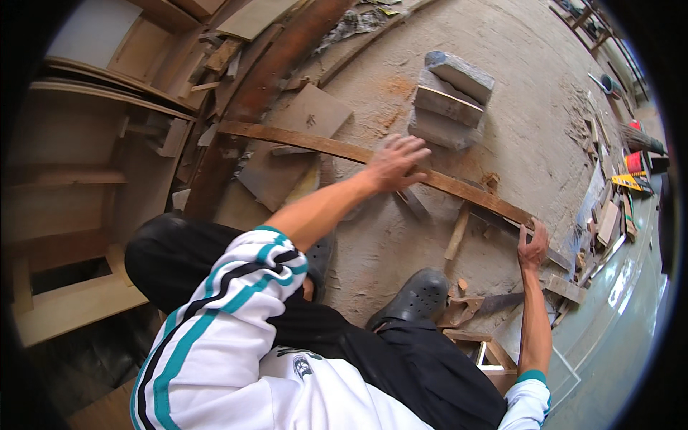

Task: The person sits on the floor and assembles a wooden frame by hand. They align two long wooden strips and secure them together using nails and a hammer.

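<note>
1. While lying on the floor (516, 93), the curved wooden strip (322, 147) runs upper left to lower right.
2. Left hand (396, 162) presses flat, fingers spread, on its middle.
3. Right hand (532, 247) grips its lower-right end.

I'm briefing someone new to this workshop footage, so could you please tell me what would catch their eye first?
A long curved wooden strip runs across the dusty floor; the left hand presses on its middle and the right hand holds its right end. Behind it sits a stack of grey blocks, and black clogs show near the person's knees.
</note>
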Demonstrator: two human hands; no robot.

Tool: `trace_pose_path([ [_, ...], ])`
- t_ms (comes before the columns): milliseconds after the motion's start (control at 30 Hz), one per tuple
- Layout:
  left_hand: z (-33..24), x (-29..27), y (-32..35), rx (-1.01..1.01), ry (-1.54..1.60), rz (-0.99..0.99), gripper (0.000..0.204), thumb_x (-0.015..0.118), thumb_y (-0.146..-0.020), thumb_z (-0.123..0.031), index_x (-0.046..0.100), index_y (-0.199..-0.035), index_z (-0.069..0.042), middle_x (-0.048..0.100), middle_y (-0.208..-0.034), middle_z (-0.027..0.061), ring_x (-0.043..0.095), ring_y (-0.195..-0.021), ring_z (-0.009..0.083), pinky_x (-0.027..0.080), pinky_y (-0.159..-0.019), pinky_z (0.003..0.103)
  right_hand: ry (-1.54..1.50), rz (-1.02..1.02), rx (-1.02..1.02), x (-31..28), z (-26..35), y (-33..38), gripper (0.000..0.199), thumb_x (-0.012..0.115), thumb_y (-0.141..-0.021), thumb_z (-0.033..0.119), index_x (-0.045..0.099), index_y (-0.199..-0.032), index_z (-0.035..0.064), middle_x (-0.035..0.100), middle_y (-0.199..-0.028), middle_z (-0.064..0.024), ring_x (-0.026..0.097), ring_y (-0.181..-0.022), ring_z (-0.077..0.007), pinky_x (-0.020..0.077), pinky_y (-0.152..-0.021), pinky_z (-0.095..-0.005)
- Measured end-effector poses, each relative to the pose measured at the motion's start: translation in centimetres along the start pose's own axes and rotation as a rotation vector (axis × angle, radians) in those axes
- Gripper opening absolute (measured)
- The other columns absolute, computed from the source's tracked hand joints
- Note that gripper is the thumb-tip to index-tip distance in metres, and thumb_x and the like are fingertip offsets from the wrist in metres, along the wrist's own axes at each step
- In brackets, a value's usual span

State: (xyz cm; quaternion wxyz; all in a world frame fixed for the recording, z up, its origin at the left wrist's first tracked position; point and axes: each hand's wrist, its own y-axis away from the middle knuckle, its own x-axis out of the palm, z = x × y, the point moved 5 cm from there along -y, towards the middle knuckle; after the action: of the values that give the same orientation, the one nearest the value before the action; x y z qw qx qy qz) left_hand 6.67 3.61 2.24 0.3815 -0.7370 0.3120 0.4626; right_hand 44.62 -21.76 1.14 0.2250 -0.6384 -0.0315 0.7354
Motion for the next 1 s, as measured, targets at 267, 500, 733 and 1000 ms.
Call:
trace_pose_path([
  [267, 16.5, -12.0, 15.7, -0.239, -0.324, 0.173, 0.081, 0.078, -0.082, -0.048, 0.046, -0.148, -0.014, 0.052, -0.144, 0.0115, 0.045, -0.139, 0.0290, 0.031, -0.120, 0.047, -0.075, 0.230, -0.256, 0.6, 5.0, 2.7, 0.048, 0.075, -0.086, 0.012, 0.059, -0.131, 0.0052, 0.063, -0.125, -0.0169, 0.058, -0.120, -0.0367, 0.0454, -0.104, -0.0457],
  [500, 18.1, -10.8, 14.6, -0.202, -0.234, 0.286, 0.053, 0.085, -0.076, -0.041, 0.061, -0.113, -0.011, 0.066, -0.109, 0.0087, 0.062, -0.110, 0.0294, 0.048, -0.099, 0.043, 0.098, 0.216, -0.120, 2.5, 3.2, 3.4, 0.058, 0.070, -0.082, 0.004, 0.056, -0.138, 0.0080, 0.062, -0.129, -0.0125, 0.057, -0.124, -0.0316, 0.0447, -0.104, -0.0443],
  [733, 14.7, -9.2, 11.3, -0.088, -0.152, 0.249, 0.056, 0.079, -0.080, -0.054, 0.058, -0.108, -0.010, 0.065, -0.104, 0.0085, 0.065, -0.104, 0.0289, 0.053, -0.088, 0.041, 0.090, 0.259, -0.128, 2.4, 3.3, 1.8, 0.051, 0.068, -0.078, 0.002, 0.060, -0.129, 0.0068, 0.064, -0.124, -0.0130, 0.060, -0.117, -0.0332, 0.0470, -0.099, -0.0453],
  [1000, 8.0, -4.7, 6.4, -0.109, -0.093, 0.170, 0.060, 0.077, -0.079, -0.061, 0.061, -0.105, -0.009, 0.065, -0.100, 0.0086, 0.066, -0.099, 0.0275, 0.054, -0.084, 0.040, -0.012, 0.247, -0.151, -1.0, 3.5, 3.5, 0.052, 0.067, -0.077, 0.001, 0.060, -0.128, 0.0062, 0.063, -0.123, -0.0156, 0.059, -0.117, -0.0372, 0.0469, -0.101, -0.0472],
])
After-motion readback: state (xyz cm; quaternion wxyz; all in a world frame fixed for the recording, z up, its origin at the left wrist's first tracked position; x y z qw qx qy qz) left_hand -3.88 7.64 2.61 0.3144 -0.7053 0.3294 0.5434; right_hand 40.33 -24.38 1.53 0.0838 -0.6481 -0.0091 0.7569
